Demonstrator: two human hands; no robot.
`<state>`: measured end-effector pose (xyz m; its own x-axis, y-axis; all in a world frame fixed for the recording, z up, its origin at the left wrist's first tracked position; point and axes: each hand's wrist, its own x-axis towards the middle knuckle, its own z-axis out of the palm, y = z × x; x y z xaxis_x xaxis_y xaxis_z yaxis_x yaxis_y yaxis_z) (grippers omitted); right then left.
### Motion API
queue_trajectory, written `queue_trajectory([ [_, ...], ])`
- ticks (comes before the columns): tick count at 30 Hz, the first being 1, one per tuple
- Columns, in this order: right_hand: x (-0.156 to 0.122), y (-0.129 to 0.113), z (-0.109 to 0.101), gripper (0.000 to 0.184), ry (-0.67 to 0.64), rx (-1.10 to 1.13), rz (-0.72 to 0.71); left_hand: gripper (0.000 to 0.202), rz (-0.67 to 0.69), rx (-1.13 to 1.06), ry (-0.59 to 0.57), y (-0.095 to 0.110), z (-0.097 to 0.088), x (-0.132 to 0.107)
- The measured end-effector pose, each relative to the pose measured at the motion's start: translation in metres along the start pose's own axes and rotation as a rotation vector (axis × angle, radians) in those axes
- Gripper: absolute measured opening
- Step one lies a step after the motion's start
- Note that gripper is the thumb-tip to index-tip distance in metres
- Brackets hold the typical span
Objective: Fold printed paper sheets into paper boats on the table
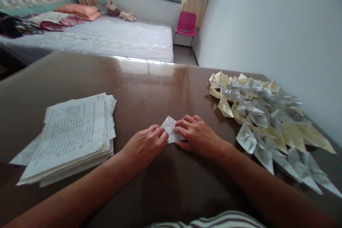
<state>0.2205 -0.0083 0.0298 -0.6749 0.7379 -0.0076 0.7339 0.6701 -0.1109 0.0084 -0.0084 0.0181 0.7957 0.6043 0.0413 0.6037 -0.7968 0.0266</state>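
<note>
A small folded sheet of printed paper (171,125) lies on the brown table in front of me, its pointed tip facing away. My left hand (149,141) is closed at its left edge, with curled fingers pressing on the paper. From the right, my right hand (197,136) grips the paper, fingers over the top and thumb at the lower edge. Parts of the paper are hidden under both hands.
A stack of printed sheets (72,128) lies at the left. Many folded paper boats (256,110), white and cream, are heaped on the right by the wall. Beyond the glossy table (128,89) are a bed (133,37) and a pink chair (186,23).
</note>
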Motion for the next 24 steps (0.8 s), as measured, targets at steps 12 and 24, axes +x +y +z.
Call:
queue_trajectory([
  [12, -0.005, 0.009, 0.007, 0.040, 0.058, 0.111, -0.021, 0.013, -0.063, -0.129, -0.059, -0.006, -0.007, -0.001],
  [24, -0.004, 0.033, 0.030, 0.023, 0.161, 0.418, 0.073, 0.026, -0.199, -0.262, -0.023, -0.016, 0.004, 0.003],
])
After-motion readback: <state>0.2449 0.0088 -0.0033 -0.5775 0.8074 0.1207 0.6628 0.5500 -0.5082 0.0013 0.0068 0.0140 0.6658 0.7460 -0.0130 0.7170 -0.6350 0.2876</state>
